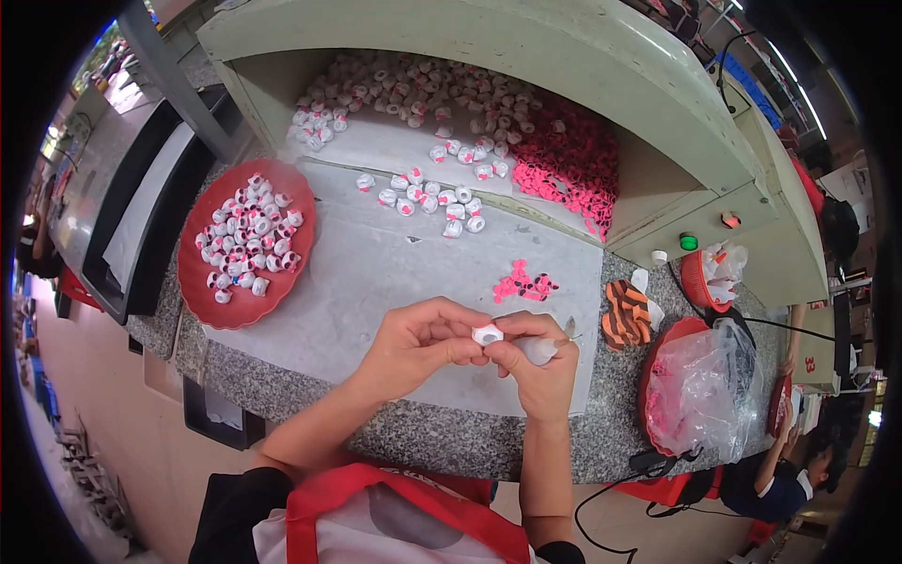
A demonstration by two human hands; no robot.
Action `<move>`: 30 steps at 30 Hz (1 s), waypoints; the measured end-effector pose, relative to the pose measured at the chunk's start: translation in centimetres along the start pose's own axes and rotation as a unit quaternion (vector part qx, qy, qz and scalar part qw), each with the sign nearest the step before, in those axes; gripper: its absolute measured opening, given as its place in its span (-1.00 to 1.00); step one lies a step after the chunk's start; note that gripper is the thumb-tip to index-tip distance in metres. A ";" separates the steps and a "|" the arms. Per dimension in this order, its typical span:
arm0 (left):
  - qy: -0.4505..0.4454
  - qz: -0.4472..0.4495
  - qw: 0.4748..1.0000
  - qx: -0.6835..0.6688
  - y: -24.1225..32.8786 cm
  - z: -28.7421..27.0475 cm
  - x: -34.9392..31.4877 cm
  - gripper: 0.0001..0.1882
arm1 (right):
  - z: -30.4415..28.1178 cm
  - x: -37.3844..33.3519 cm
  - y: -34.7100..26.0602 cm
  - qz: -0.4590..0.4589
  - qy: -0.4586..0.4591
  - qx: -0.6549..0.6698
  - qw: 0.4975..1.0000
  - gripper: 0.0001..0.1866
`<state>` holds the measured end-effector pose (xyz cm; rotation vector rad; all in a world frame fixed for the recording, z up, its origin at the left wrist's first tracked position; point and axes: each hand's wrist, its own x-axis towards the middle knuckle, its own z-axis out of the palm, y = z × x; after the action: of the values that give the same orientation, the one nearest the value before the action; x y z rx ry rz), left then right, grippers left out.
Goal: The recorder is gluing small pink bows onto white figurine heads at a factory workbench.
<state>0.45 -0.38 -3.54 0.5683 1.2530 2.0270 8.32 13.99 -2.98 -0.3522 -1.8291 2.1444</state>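
Note:
My left hand [420, 346] and my right hand [543, 371] meet over the near part of the white sheet, both closed. Between their fingertips is a small white hollow piece [488, 335] with a grey opening and a trace of pink. My right hand also grips a small translucent squeeze bottle [539, 351] with a thin tip pointing right. Just beyond my hands lies a loose pile of small pink and black pieces [523, 283]. Farther back, several similar white pieces [430, 198] are scattered on the sheet [352, 273].
A red scalloped bowl [194, 299] at left holds many white-and-pink pieces. Under the pale green hood [470, 33] lie heaps of white pieces [413, 86] and pink pieces [573, 155]. At right are a striped cloth [627, 315], a small red basket [693, 279] and a plastic bag [709, 385] over another red bowl.

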 end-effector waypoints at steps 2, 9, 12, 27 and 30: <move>0.008 -0.024 1.000 -0.001 0.3 -0.2 -0.2 -0.71 | 0.3 0.1 0.2 0.008 0.004 0.016 1.000 -0.79; 0.052 -0.007 0.998 -0.015 -0.1 -0.6 -0.5 -0.81 | 1.5 0.5 0.3 0.023 -0.001 0.024 0.999 -0.80; 0.085 -0.016 0.995 0.046 0.3 -1.4 -0.7 -0.81 | 2.3 0.5 0.7 0.039 0.020 -0.034 0.998 -0.77; 0.061 0.068 0.973 0.210 -4.9 5.8 3.2 -0.73 | -4.9 -2.7 -0.4 -0.011 -0.014 -0.370 0.929 -0.66; -0.009 -0.051 0.986 0.160 -4.5 5.3 3.1 -0.70 | -11.1 -1.7 0.3 -0.155 0.185 -0.543 0.804 -0.73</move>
<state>3.33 6.49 -5.15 0.6545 1.5767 1.7451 13.98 23.44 -5.03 -0.5870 -2.4265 0.5563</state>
